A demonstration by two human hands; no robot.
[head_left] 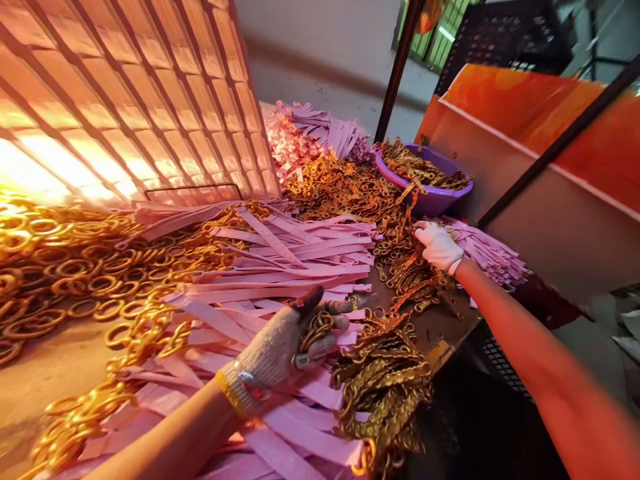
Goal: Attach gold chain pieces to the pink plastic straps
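Note:
In the head view my left hand [293, 337], in a grey-white knit glove with dark fingertips and a yellow cuff, is curled around a small bunch of brass chain pieces [317, 327]. Beneath it spread many flat pink straps [300, 250]. Farther off to the right, my right hand [439, 248], in a white glove, has its fingers drawn together on a brass chain at the edge of the chain heap [345, 190]; its fingertips are partly lost among the links. Beside it lies a bundle of pink straps [490, 253].
A purple bowl [450, 198] of chains stands beyond my right hand. Gold rings [100, 287] cover the left of the table, below a brightly lit, slatted panel [150, 100]. More chains [390, 393] lie along the near table edge. A dark pole [400, 73] rises behind.

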